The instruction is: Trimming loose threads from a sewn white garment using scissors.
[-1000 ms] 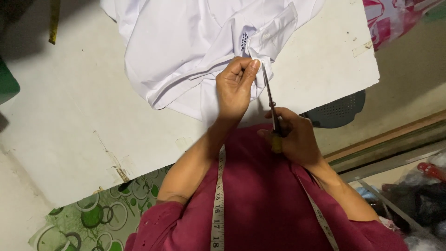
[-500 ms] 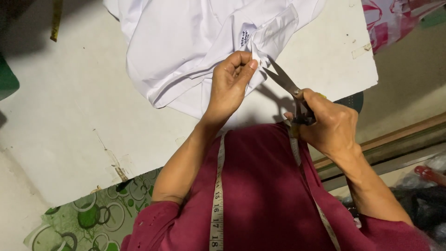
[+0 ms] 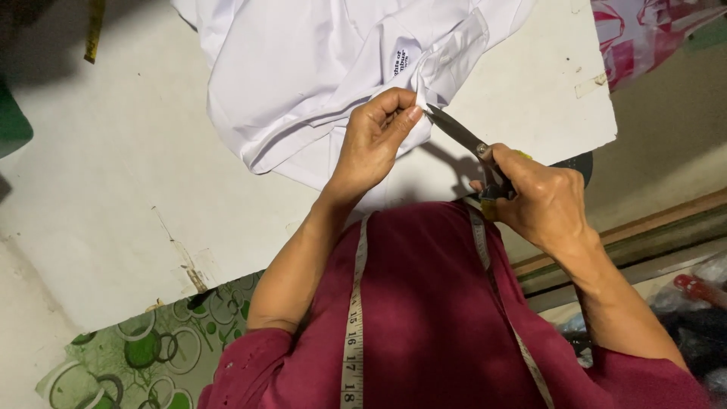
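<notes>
Gripping the handles of dark scissors (image 3: 473,148) with the right hand (image 3: 541,197), fingers closed through the loops, blades pointing up and left toward the white garment (image 3: 303,76). Pinching a small fold of that garment's fabric with the left hand (image 3: 375,140), thumb and fingertips pressed shut on the cloth, just below the garment's sewn-in label (image 3: 400,62). Meeting at that pinched fold: scissor tips touching or all but touching the fabric right beside the left thumb; whether the blades are parted there, impossible to tell. Nearest, below the garment: wearing a maroon top (image 3: 432,318), with a pale measuring tape (image 3: 353,333) draped round the neck and hanging down both sides of the chest. Lying bunched and folded on a white worktable (image 3: 113,189), the garment spreading from the hands up to the top edge of view. Showing left of and below the garment, past the table's chipped near edge: a green patterned covering (image 3: 151,356) with ring shapes. Peeking in right of the garment, beyond the table's far right corner: pink and white plastic wrapping (image 3: 644,34). Hanging far left of the garment, near the top edge: a yellow strip (image 3: 94,30).
</notes>
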